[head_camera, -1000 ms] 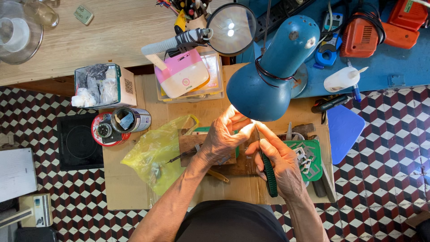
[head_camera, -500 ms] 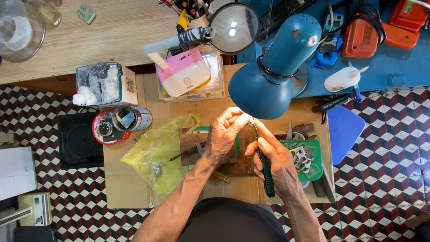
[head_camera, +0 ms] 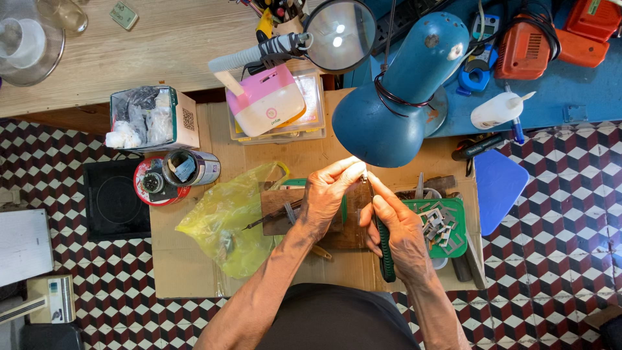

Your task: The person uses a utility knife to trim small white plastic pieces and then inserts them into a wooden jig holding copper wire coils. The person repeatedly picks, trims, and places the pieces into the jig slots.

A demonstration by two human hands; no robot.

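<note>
1. Your left hand [head_camera: 324, 198] pinched a tiny workpiece [head_camera: 364, 176] between thumb and fingertips, right under the blue lamp shade [head_camera: 395, 104]. The piece was too small and washed out by the glare to identify.
2. Your right hand [head_camera: 398, 236] was clenched around a green-handled tool [head_camera: 387, 256], probably a file or small driver. Its handle end stuck out toward your body below the palm.
3. Key relation: the tool's long axis ran near-vertical in the view, handle toward you, tip pointing away and up to the pinched piece. The tip met the piece just at the left fingertips, so both grips converged on one spot.
4. The right hand lay just right of and below the left. The index finger [head_camera: 379, 194] stretched along the shaft toward the tip. The hands were nearly touching at the fingertips.
5. All of this hung above the wooden block [head_camera: 278, 207] on the cardboard-covered worktop [head_camera: 194, 272], not resting on it as far as I could tell.
6. Nearby: a green tray of small metal parts [head_camera: 444, 223] just right of the right hand, and a yellow plastic bag [head_camera: 227, 220] left of the left forearm.
7. The magnifier [head_camera: 340, 34] sat well above, not over the work.
</note>
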